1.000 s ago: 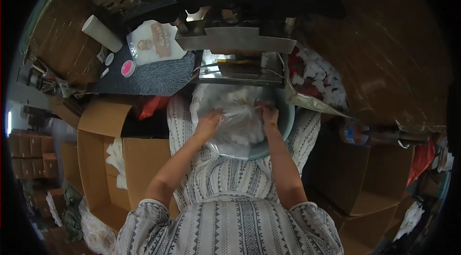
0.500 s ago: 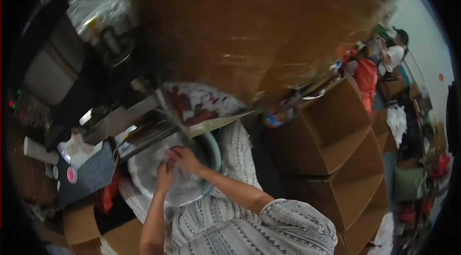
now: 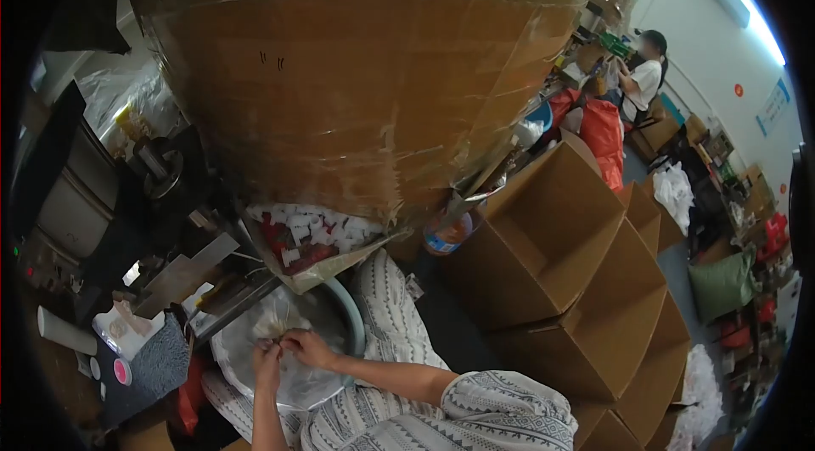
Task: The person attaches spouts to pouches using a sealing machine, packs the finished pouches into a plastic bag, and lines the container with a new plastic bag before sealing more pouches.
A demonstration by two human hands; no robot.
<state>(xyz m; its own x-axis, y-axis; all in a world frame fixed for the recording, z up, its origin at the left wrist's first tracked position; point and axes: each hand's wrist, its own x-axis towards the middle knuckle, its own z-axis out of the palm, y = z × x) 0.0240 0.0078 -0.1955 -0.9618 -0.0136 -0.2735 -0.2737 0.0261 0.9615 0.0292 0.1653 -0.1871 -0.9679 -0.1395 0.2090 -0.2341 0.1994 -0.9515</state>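
My left hand [image 3: 266, 363] and my right hand [image 3: 307, 348] meet over a round pale blue-grey tub [image 3: 357, 325] between my knees. A clear plastic bag [image 3: 321, 379] lines or fills the tub, and its film bunches up by my fingers. Both hands are closed, fingertips pinched together at the gathered film. Small details between the fingers are hidden. Just beyond the tub, an open-topped bin [image 3: 307, 280] holds many small white and red pieces.
A large taped cardboard box [image 3: 340, 86] looms ahead. Open cartons [image 3: 543, 239] stand at my right. On the left are a machine [image 3: 157, 167], a grey mat [image 3: 157, 366] and a pink round container [image 3: 123, 372]. Another person [image 3: 645, 78] works at the far right near red sacks [image 3: 603, 141].
The view has tilted and sharpened, so the hands and tub sit lower and further left. Both hands stay close together over the bag, which now shows gathered film at the fingertips.
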